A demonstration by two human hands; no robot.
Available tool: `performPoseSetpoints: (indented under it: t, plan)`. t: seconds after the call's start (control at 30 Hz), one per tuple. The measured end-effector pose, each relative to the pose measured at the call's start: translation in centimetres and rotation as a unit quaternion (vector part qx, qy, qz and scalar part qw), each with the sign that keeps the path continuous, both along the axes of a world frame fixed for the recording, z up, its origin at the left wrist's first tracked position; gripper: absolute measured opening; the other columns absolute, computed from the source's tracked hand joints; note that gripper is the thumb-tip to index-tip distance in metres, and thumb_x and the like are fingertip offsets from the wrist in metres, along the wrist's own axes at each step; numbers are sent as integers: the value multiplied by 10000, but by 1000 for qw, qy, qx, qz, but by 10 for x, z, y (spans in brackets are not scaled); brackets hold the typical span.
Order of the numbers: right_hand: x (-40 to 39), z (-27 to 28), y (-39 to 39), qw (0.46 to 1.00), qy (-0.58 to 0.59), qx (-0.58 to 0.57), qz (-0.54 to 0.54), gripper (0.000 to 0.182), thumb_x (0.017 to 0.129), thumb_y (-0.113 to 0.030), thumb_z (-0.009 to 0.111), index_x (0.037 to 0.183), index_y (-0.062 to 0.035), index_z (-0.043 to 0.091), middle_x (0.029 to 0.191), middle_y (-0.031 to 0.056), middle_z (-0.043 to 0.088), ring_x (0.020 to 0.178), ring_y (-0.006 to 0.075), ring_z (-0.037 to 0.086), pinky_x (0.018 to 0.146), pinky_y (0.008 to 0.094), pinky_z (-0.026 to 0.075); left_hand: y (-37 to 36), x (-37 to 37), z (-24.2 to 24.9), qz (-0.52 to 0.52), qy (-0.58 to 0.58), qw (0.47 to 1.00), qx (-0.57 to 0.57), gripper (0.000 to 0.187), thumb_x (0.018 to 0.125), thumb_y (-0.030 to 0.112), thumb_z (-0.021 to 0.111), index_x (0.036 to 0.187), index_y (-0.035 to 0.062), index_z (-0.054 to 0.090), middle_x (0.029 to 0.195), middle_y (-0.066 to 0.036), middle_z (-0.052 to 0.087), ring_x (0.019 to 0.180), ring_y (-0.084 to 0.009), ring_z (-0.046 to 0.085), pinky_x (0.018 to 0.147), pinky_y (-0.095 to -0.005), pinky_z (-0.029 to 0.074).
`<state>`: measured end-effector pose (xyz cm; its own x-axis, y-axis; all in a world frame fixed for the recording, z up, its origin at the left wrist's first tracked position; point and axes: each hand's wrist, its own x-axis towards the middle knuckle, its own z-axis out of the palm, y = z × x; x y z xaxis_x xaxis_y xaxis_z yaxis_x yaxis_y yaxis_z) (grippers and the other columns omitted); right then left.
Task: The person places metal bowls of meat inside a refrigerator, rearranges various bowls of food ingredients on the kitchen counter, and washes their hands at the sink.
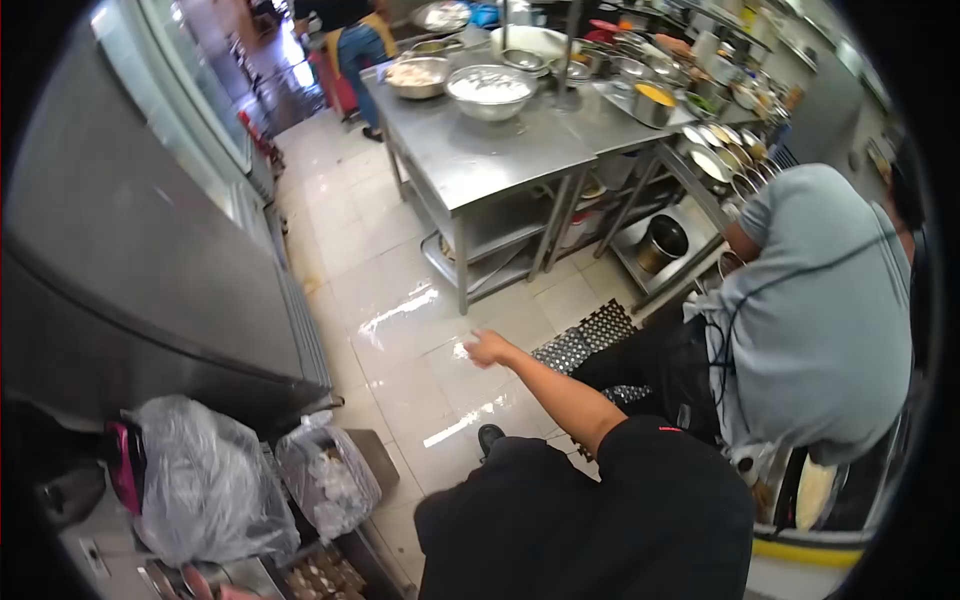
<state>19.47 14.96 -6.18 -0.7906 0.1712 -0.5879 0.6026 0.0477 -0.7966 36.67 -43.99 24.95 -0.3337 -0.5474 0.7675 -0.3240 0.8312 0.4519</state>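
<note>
My right hand (487, 348) is held out in the air above the tiled floor (400, 345), at the end of a bare forearm and a black sleeve. Its fingers are slightly blurred, partly bent and somewhat apart, and nothing shows in them. The nearest thing is the steel worktable (500, 170), whose front leg stands just beyond the hand without touching it. On this table sit a metal bowl of white pieces (490, 90) and a wider bowl of pale food (415, 76). My left hand is out of view.
A co-worker in a grey shirt (825, 310) bends close on my right, beside a perforated black mat (590, 340). Steel fridge doors (150, 230) line the left. A plastic-lined bin (325, 480) and a large plastic bag (205, 480) stand lower left. Wet-looking tiles reflect light.
</note>
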Motion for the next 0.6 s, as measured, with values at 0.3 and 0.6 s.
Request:
performPoseSetpoints:
  t: [0.3, 0.6]
  plan:
    - [-210, 121, -22, 989, 130, -53, -54, 708, 873, -163, 557, 1382, 83, 133, 661, 110, 587, 501, 166, 566, 425, 288, 484, 206, -170, -145, -516, -523, 636, 236, 1014, 781, 204, 692, 1441, 1, -50, 1282, -283, 473, 1015, -280, 578, 836, -334, 479]
    - [-298, 93, 15, 995, 87, 20, 32, 158, 783, -32, 505, 914, 6, 584, 725, 79, 587, 658, 146, 573, 562, 298, 513, 228, -379, -240, -521, -645, 545, 122, 1044, 762, 383, 684, 1434, -18, -7, 1267, -356, 435, 1188, -433, 457, 996, -398, 373]
